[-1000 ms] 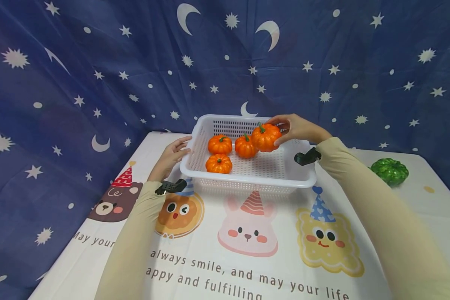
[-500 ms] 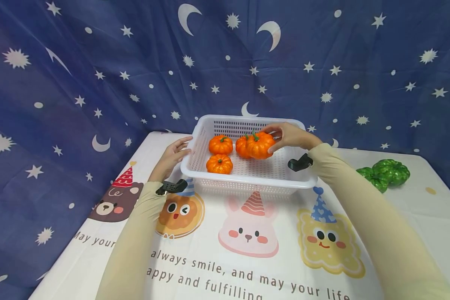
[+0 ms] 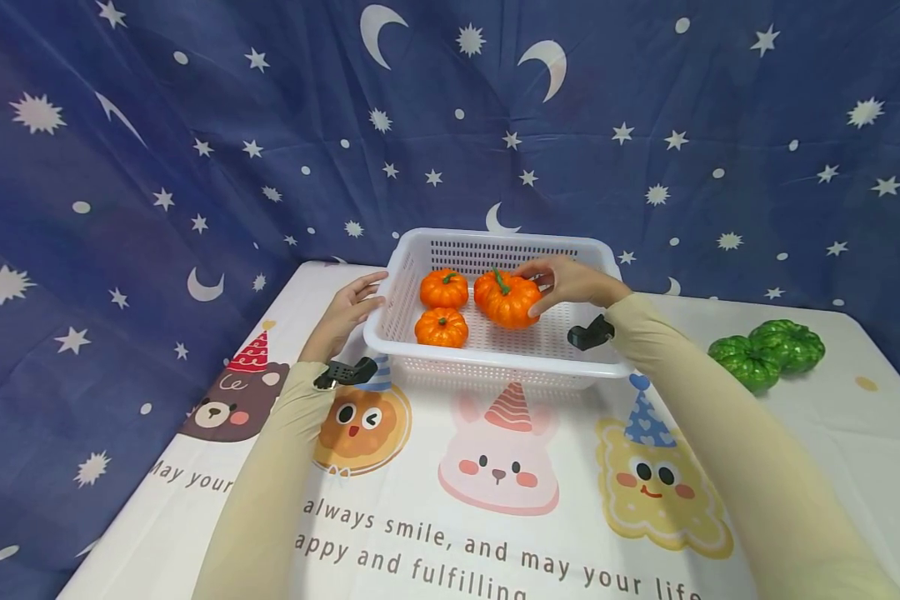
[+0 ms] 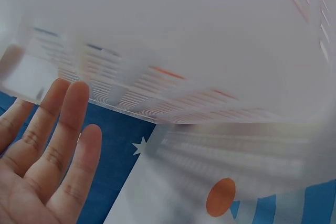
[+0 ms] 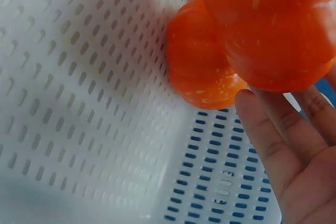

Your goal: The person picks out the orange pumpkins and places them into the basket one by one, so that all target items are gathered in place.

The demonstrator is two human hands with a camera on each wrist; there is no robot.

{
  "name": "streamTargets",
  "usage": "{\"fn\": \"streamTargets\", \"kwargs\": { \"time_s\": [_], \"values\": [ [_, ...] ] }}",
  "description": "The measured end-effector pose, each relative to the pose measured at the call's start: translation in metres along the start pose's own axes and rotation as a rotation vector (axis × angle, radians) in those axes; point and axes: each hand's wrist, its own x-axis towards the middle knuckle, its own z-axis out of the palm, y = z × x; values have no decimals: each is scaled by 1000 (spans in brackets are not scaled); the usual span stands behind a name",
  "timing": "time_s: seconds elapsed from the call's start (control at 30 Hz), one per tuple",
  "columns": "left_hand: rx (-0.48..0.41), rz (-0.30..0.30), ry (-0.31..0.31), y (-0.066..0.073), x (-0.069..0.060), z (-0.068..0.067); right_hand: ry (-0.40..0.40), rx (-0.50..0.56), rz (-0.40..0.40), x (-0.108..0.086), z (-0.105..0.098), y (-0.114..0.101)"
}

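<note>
My right hand [image 3: 573, 282] grips a small orange pumpkin [image 3: 514, 305] with a green stem, inside the white perforated plastic basket [image 3: 495, 356]. Partly hidden behind it is another orange pumpkin [image 5: 199, 59], seen better in the right wrist view, where the held one appears raised off the basket floor. Two more orange pumpkins, one at the back [image 3: 444, 289] and one in front [image 3: 441, 328], sit in the basket's left part. At the basket's left end my left hand [image 3: 345, 315] touches the outer wall with fairly straight fingers [image 4: 73, 103].
Two green pumpkins, one nearer [image 3: 746, 363] and one farther [image 3: 789, 346], lie on the table at the right, beyond my right forearm. A white printed tablecloth [image 3: 570, 554] covers the table. A dark blue curtain [image 3: 450, 100] with stars and moons hangs behind.
My right hand has moved left and lower with the pumpkin, bringing it in front of another pumpkin. The nearer green pumpkin has come into view from behind the forearm. My left hand stays put.
</note>
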Motion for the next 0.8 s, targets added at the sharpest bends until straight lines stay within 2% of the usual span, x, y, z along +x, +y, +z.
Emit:
{"fn": "streamTargets", "kwargs": {
  "time_s": [0.1,0.23,0.5,0.63,0.8],
  "values": [
    [2,0,0,-1,1,0,-10,-15,-4,2,2,0],
    [11,14,4,-10,7,-3,-27,-4,-8,4,3,0],
    [23,24,8,-11,6,-3,-66,-9,-14,10,4,-8],
    [18,16,8,-11,6,-3,-81,-25,-28,13,6,-13],
    [13,3,6,-9,6,-3,-104,-42,-7,16,11,-13]
  ]
}}
